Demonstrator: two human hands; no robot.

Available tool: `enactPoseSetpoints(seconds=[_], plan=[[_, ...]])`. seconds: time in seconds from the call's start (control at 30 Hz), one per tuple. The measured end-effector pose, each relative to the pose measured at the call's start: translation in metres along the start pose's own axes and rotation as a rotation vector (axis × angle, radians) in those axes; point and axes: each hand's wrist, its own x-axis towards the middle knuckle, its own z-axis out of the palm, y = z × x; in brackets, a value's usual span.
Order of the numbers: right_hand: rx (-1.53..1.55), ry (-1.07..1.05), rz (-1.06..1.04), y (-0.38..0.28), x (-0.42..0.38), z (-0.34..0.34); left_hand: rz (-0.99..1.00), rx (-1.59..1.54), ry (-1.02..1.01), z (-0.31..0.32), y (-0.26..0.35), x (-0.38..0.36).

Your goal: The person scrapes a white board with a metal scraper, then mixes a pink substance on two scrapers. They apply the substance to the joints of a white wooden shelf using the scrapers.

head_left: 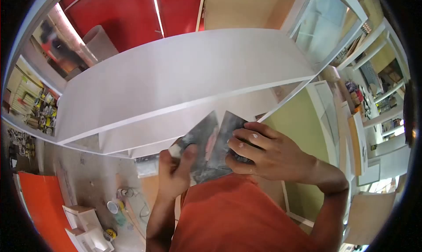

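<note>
My left hand (173,177) is closed around a broad grey putty knife (198,137), its thumb lying on the blade. My right hand (274,155) grips a second putty knife (225,133), with fingers wrapped over its back edge. The two blades lean towards each other in front of my orange shirt. A streak of pink filler (211,144) shows along the left blade, between the two tools. White specks dot the fingers of my right hand. Just beyond the blades stands a white shelf unit (189,76) with a long curved-looking top board.
Red panels (132,14) stand behind the shelf unit. To the right is a green panel (299,124). On the floor at left are a small tub (114,206), a white wooden piece (85,221) and an orange board (41,208). Paint cans (47,107) crowd the far left.
</note>
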Motion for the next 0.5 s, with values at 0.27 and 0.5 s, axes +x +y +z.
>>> enactPoseSetpoints(seconds=[0.27, 0.5], plan=[[0.606, 0.501, 0.071, 0.007, -0.047, 0.056, -0.392, -0.74, 0.064, 0.061, -0.048, 0.012], [0.636, 0.324, 0.615, 0.065, -0.105, 0.113, -0.132, -0.48, 0.08, 0.079, -0.055, -0.002]])
